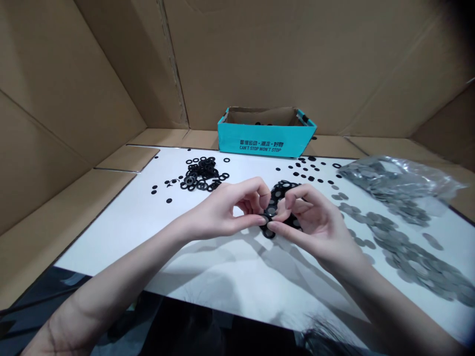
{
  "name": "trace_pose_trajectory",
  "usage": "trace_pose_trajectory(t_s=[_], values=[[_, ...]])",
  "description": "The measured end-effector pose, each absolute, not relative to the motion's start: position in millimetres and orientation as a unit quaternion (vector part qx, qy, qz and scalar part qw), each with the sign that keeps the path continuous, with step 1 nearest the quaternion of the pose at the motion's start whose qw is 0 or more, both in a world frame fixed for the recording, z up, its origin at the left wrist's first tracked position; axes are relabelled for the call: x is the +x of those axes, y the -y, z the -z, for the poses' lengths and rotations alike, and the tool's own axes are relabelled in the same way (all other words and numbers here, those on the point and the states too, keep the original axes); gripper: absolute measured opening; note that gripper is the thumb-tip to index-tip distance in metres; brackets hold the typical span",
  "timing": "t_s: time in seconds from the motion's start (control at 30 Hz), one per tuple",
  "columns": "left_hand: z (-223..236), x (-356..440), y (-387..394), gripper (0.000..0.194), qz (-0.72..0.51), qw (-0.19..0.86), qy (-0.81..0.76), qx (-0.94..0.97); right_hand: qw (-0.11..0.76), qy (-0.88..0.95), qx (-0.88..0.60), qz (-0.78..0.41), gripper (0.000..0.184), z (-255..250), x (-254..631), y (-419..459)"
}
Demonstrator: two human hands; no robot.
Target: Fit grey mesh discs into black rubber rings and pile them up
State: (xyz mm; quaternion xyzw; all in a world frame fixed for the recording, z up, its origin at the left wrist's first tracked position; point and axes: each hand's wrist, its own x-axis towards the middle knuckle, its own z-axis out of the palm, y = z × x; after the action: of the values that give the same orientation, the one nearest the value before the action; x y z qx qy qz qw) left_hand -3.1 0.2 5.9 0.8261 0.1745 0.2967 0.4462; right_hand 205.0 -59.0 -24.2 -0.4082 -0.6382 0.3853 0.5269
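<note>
My left hand (230,210) and my right hand (315,222) meet at the middle of the white work surface (148,222). Their fingertips pinch together on a small black ring with a grey disc (265,217), held just above a small heap of assembled black rings with grey centres (284,195). Both hands have their fingers curled. A pile of loose black rubber rings (202,175) lies behind the left hand. Grey metal discs (404,252) spread out to the right of my right hand.
A teal cardboard box (265,138) stands open at the back centre. A clear plastic bag of grey discs (393,180) lies at the right. Small black dots (309,170) are scattered before the box. Brown cardboard walls (92,79) enclose the surface.
</note>
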Motion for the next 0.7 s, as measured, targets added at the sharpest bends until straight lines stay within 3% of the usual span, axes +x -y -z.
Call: trace_pose_trajectory(t_s=[0.23, 0.7], values=[[-6.6, -2.9, 0.5, 0.013, -0.261, 0.381, -0.189, 0.867, 0.531, 0.635, -0.418, -0.374, 0.028, 27.6, 203.5, 58.8], [2.6, -0.5, -1.2, 0.017, -0.317, 0.415, -0.206, 0.827, 0.550, 0.641, -0.464, -0.268, 0.024, 26.2, 202.5, 57.3]])
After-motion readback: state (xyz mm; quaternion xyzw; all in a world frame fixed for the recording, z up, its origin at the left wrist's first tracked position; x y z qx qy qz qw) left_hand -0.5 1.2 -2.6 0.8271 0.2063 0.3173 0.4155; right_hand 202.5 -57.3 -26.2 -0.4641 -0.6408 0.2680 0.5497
